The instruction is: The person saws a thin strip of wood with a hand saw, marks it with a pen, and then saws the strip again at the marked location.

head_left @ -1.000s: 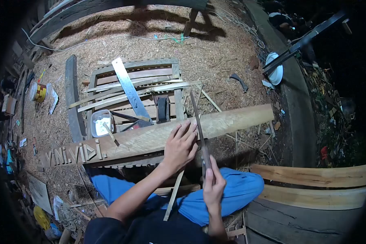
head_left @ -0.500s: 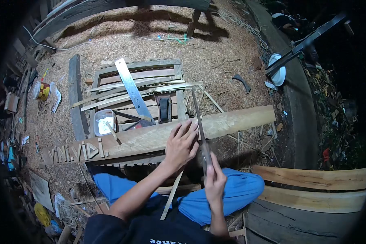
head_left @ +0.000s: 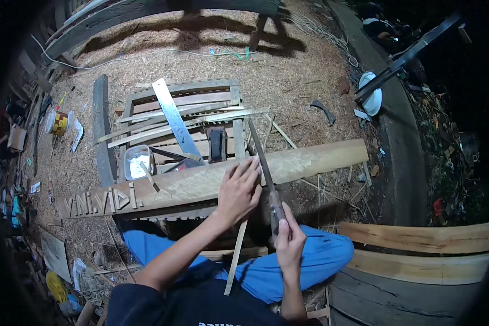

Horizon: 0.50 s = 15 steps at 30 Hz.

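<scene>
Compared with half a second ago, the long-bladed hand tool (head_left: 259, 146) tilts further left, its tip shifted that way, and the left grip (head_left: 239, 188) sits slightly further left too; lower end of the thin wood strip (head_left: 235, 261) has swung a bit to the right. Right grip (head_left: 289, 239) is closed around the tool's handle, above the blue trousers (head_left: 320, 261); teeth, if any, too small to make out. Left grip lies flat on the long wooden board (head_left: 320, 157), fingers stretched and nearly together, just beside the blade; strip runs under it toward the lap, can't tell if it's pinched or only pressed down. Blade crosses above the board, tip past the far edge; contact with strip unclear. Board lies crosswise in front of the person, raised wooden letters (head_left: 121, 200) "VINI.VIDI." on its left part. Beyond it: slatted wooden frame (head_left: 185, 85) with loose strips (head_left: 146, 135) across, flat shiny metal piece (head_left: 172, 111) laid diagonally over them, dark block (head_left: 218, 144) near the board's far edge. Plastic tub (head_left: 128, 164) holds something white, pale stick (head_left: 146, 173) leaning over its rim. Wood shavings (head_left: 288, 81) cover the ground
</scene>
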Each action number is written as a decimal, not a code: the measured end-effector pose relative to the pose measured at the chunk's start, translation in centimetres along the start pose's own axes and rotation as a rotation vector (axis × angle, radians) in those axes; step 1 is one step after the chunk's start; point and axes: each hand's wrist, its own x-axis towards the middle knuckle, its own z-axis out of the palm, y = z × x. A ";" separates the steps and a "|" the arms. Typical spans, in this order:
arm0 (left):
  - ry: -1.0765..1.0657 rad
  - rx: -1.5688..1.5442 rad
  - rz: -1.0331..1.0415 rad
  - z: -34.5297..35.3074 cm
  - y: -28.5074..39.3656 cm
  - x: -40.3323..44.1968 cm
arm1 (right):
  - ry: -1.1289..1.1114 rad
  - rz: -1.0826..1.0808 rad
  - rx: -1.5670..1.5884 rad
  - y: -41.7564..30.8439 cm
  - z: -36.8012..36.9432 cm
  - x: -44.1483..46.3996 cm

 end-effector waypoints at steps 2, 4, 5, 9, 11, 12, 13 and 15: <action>-0.013 -0.026 0.008 -0.1 -0.2 -0.1 | -0.002 0.007 -0.022 0.3 -0.5 -1.2; -0.008 -0.035 0.011 0.0 -0.1 0.0 | -0.005 0.035 0.004 0.9 -1.4 -2.2; 0.003 -0.035 0.013 -0.1 -0.1 0.1 | -0.007 0.021 0.005 1.1 -1.6 -2.0; -0.034 -0.047 -0.007 0.0 -0.3 -0.3 | 0.041 -0.039 0.039 0.2 -1.1 -1.4; -0.017 -0.048 -0.016 0.1 -0.3 -0.3 | 0.121 -0.109 0.196 -1.2 -0.5 -0.8; -0.011 -0.066 -0.023 0.1 -0.3 -0.3 | 0.122 -0.122 0.216 -1.5 -0.3 -0.6; -0.008 -0.083 -0.028 0.0 -0.3 -0.2 | 0.119 -0.123 0.223 -1.2 -0.3 -0.3; 0.012 -0.082 -0.032 0.0 -0.2 -0.1 | 0.109 -0.110 0.209 -0.3 -0.3 0.1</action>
